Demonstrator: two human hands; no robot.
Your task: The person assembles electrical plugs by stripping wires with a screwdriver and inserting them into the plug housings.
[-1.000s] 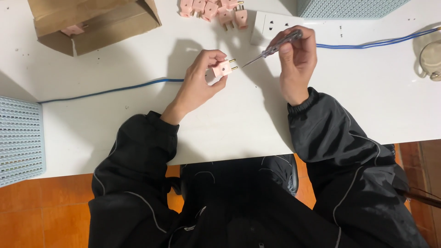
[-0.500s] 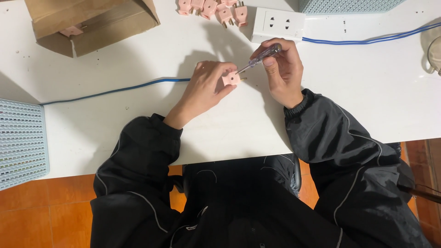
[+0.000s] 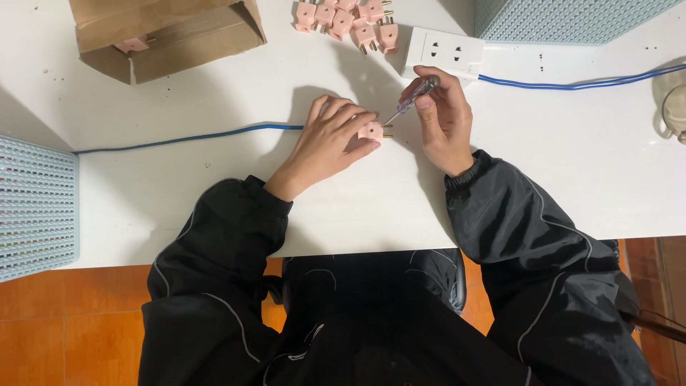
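My left hand grips a small pink plug with brass pins pointing right, held low over the white table. My right hand pinches a slim screwdriver with a clear handle; its tip points down-left at the plug's pin end. A blue cable runs from the left edge under my left hand. Both forearms are in black jacket sleeves.
Several more pink plugs lie at the back of the table beside a white socket strip with a blue cord. A torn cardboard box sits back left. Pale blue mesh baskets stand at the left and back right.
Both hands have lowered toward the table with the plug and screwdriver and drawn close together. The view has shifted slightly, bringing the socket strip and plugs more into sight.
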